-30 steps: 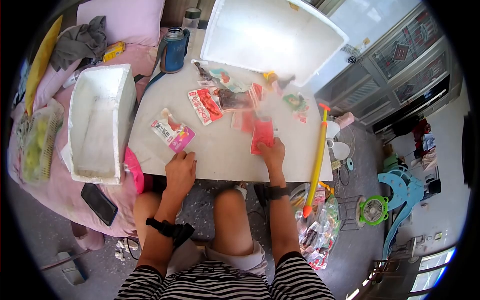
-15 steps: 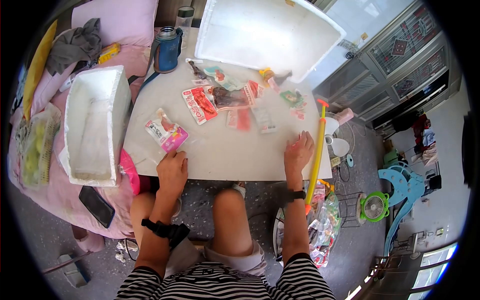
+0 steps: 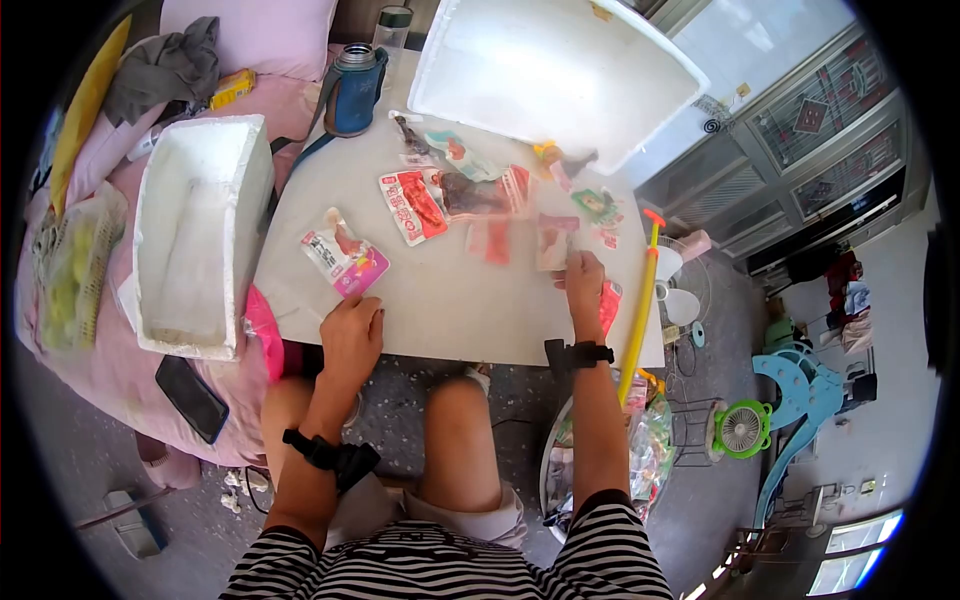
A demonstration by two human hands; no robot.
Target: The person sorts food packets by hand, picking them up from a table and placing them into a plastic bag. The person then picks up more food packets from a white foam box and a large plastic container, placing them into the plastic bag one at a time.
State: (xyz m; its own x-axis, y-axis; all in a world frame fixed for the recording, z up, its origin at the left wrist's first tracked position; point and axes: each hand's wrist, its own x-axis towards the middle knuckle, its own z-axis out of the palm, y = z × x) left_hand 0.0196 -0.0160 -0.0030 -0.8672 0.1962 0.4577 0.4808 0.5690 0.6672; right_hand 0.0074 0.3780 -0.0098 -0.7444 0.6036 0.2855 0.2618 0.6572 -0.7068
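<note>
My left hand (image 3: 352,335) rests at the near table edge with its fingers curled, just below a white-and-pink snack packet (image 3: 345,255); I see nothing in it. Toward the right side of the table, my right hand (image 3: 583,283) has its fingers closed at the lower edge of a small clear-and-reddish packet (image 3: 554,243). A red packet (image 3: 609,304) lies right beside that wrist. Farther back are a red-and-white packet (image 3: 412,207), a dark vacuum-packed food (image 3: 470,196), a pinkish packet (image 3: 489,242) and a green-and-white packet (image 3: 597,205).
A big white foam box (image 3: 560,80) stands at the back, a blue flask (image 3: 356,92) at back left. Left of the table, a smaller foam box (image 3: 200,330) and a phone (image 3: 192,400) lie on the bed. A yellow tube (image 3: 639,315) and a basin of packets (image 3: 650,460) are at right.
My right hand has moved up and slightly left onto the small packet. The red packet that was under its fingers now lies to its right. My left hand stays by the white-and-pink packet.
</note>
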